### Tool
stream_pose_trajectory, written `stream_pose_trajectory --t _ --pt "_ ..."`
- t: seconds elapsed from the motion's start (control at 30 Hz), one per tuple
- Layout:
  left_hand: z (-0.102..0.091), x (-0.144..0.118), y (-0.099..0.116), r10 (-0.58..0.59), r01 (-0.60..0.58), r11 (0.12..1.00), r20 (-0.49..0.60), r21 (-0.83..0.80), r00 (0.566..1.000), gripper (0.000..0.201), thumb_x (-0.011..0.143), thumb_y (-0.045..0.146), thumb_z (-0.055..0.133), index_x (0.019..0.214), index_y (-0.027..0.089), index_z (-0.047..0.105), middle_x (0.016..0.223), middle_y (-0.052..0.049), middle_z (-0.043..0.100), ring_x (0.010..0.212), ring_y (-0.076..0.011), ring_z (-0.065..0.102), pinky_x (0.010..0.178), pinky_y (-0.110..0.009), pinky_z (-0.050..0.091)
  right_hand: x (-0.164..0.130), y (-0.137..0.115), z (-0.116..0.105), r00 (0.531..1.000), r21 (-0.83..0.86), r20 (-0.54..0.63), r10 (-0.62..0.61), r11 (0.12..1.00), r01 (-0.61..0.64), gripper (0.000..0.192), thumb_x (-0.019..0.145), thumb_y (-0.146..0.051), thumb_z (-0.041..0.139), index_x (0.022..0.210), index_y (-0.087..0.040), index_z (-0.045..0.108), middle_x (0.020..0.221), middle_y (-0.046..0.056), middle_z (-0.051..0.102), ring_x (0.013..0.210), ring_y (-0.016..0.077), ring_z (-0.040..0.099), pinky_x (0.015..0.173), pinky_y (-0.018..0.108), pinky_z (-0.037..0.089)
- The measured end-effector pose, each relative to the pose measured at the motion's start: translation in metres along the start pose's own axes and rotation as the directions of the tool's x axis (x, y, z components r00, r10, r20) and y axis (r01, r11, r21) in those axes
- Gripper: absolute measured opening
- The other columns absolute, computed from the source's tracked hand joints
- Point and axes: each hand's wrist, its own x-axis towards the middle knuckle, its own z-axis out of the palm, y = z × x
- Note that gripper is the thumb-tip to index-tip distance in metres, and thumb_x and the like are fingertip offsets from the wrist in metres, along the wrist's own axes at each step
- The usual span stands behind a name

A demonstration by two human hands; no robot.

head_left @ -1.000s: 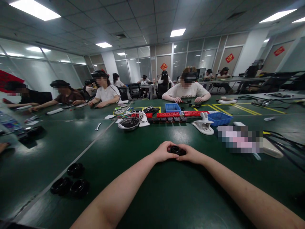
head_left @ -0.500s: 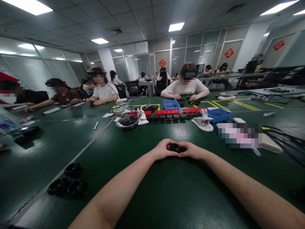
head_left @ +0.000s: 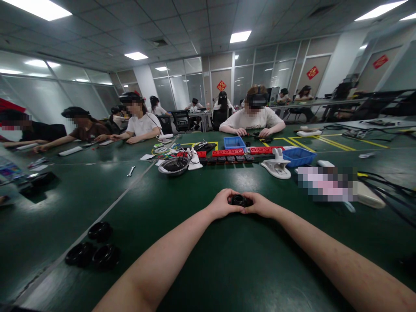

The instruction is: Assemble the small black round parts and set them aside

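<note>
"What's gripped?"

"From my remote seat I see the left hand and right hand both gripping one black ring (some fingertips hidden), farther and right of three similar rings."

"And the step?"

"Two-handed handling, I'd judge; the next move calls for steady, even pressure."

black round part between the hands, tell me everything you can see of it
The black round part looks glossy and ring-like, perhaps plastic, its opening facing upward. The left hand and right hand hold it from either side, hiding its edges. Whether it touches the green table is unclear.
</note>
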Motion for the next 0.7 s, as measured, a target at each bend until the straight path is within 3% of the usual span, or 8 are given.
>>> stream_pose_trajectory --t 0.13,0.27,0.37,0.43,0.57,0.7 --pt "0.009 0.000 0.001 -0.055 0.061 0.997 -0.124 0.049 0.991 0.045 0.052 0.037 0.067 0.089 0.015 0.052 0.084 -0.003 0.048 0.072 -0.0131 0.047 0.062 -0.024 0.039 0.004 0.001 0.011 0.984 -0.170 -0.179 0.019 0.984 -0.050 0.032 0.053 -0.034 0.063 0.072 -0.015 0.046 0.065 -0.002 0.049 0.060 0.0119 0.044 0.051 0.021 0.031" --pt "0.019 0.000 0.002 -0.104 0.151 0.981 -0.320 0.125 0.942 0.042 0.054 0.037 0.065 0.088 0.016 0.050 0.085 -0.004 0.048 0.078 -0.0156 0.047 0.069 -0.028 0.038 0.008 -0.006 0.025 0.916 -0.365 -0.396 0.058 0.906 -0.216 0.026 0.057 -0.032 0.059 0.071 -0.016 0.043 0.066 0.001 0.050 0.058 0.0124 0.044 0.048 0.021 0.027" --pt "0.021 0.001 0.002 -0.107 0.164 0.976 -0.333 0.145 0.937 0.041 0.055 0.037 0.064 0.087 0.016 0.051 0.085 -0.004 0.048 0.079 -0.0161 0.047 0.070 -0.029 0.038 0.008 -0.011 0.031 0.887 -0.423 -0.457 0.065 0.861 -0.281 0.022 0.060 -0.028 0.056 0.074 -0.016 0.044 0.068 0.004 0.052 0.060 0.0135 0.046 0.050 0.022 0.027" --pt "0.019 0.001 0.002 -0.105 0.156 0.977 -0.308 0.145 0.946 0.041 0.055 0.037 0.064 0.088 0.016 0.051 0.085 -0.004 0.048 0.079 -0.0163 0.047 0.069 -0.029 0.038 0.007 -0.011 0.030 0.899 -0.411 -0.435 0.041 0.880 -0.239 0.028 0.060 -0.031 0.057 0.080 -0.016 0.046 0.074 0.005 0.053 0.064 0.0147 0.048 0.053 0.023 0.030" --pt "0.007 0.000 0.003 -0.048 0.070 0.992 -0.195 0.109 0.980 0.038 0.056 0.034 0.064 0.087 0.016 0.051 0.084 -0.003 0.048 0.076 -0.0146 0.047 0.065 -0.025 0.039 0.003 -0.005 0.019 0.959 -0.321 -0.272 -0.079 0.947 -0.013 0.048 0.055 -0.039 0.062 0.095 -0.017 0.047 0.088 0.006 0.054 0.079 0.0181 0.050 0.064 0.026 0.035" --pt "-0.003 0.000 0.002 0.000 0.002 0.999 -0.051 0.037 0.999 0.042 0.054 0.034 0.066 0.089 0.016 0.052 0.082 -0.002 0.048 0.067 -0.0111 0.045 0.058 -0.022 0.038 0.000 -0.001 0.005 0.991 -0.157 -0.068 -0.115 0.982 0.103 0.042 0.059 -0.033 0.060 0.096 -0.015 0.051 0.089 0.005 0.055 0.080 0.0177 0.050 0.068 0.027 0.037"
